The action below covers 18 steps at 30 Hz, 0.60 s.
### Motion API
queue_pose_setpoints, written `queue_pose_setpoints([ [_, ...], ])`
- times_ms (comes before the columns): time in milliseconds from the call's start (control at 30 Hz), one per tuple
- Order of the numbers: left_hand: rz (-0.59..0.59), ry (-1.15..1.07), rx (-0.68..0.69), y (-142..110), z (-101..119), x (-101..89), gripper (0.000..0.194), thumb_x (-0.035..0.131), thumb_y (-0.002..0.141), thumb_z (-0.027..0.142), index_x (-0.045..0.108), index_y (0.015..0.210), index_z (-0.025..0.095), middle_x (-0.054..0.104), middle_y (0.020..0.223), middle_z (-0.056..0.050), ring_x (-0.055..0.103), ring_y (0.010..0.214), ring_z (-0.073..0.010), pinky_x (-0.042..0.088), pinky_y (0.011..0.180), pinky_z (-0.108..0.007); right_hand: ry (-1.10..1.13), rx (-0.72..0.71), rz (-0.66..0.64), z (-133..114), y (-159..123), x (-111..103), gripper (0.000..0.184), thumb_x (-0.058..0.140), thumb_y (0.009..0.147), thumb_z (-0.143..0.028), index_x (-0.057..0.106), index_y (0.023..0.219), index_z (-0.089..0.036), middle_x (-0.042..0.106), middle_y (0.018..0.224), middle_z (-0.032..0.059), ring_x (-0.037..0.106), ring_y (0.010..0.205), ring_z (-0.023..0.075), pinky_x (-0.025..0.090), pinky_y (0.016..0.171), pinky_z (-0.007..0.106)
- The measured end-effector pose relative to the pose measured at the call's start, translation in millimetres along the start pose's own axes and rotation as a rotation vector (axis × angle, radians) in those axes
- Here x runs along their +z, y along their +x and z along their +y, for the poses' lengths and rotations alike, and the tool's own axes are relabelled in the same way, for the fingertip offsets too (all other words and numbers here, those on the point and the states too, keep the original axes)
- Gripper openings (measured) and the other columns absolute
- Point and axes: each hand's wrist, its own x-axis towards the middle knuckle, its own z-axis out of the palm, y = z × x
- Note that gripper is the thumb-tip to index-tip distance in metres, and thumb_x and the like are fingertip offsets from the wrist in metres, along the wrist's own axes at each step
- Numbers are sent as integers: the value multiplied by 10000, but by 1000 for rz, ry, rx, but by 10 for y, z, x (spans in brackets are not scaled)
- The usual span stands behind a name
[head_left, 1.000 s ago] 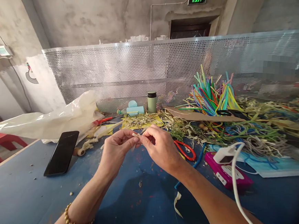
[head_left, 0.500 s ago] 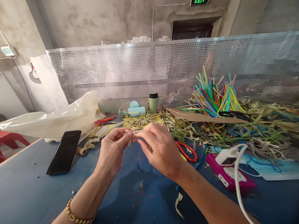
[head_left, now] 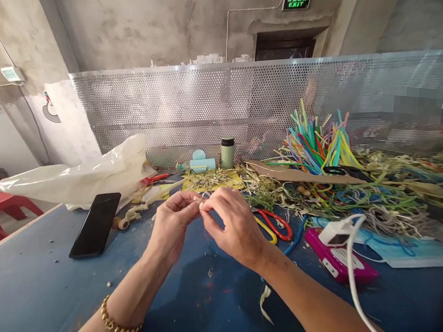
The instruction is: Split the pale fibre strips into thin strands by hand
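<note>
Blue worktop (head_left: 32,274) with a perforated screen (head_left: 165,105) behind, and right at the centre the left hand (head_left: 171,221) has its fingers pinched on a small pale strip (head_left: 204,196), up above the surface! Right hand (head_left: 235,229) is in there too, fingertips together against the strip, mostly hiding it, so whether they grip it cannot be told. Out wide, a phone (head_left: 96,225) lies left of the hands, scissors (head_left: 289,233) just beside the right one, a green bottle (head_left: 227,154) upright beyond.
</note>
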Motion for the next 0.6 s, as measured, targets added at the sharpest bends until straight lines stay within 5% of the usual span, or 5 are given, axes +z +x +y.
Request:
queue_pose_setpoints([
  [333,-91,42,-25,-11,8,-7,123,798,689,200,699,740,148,668,753,-1,625,717,-123,511,767,-272,286,302,118,108,24,51,108,535,859,-146,524,768,-204,551,778,22,518,736,158,446,722,301],
  [600,-146,54,-48,-10,16,-28,136,801,708,229,704,757,147,664,740,-6,625,688,-123,503,751,-276,229,298,143,108,24,53,102,543,856,-151,517,778,-211,595,807,33,545,828,183,440,797,335],
])
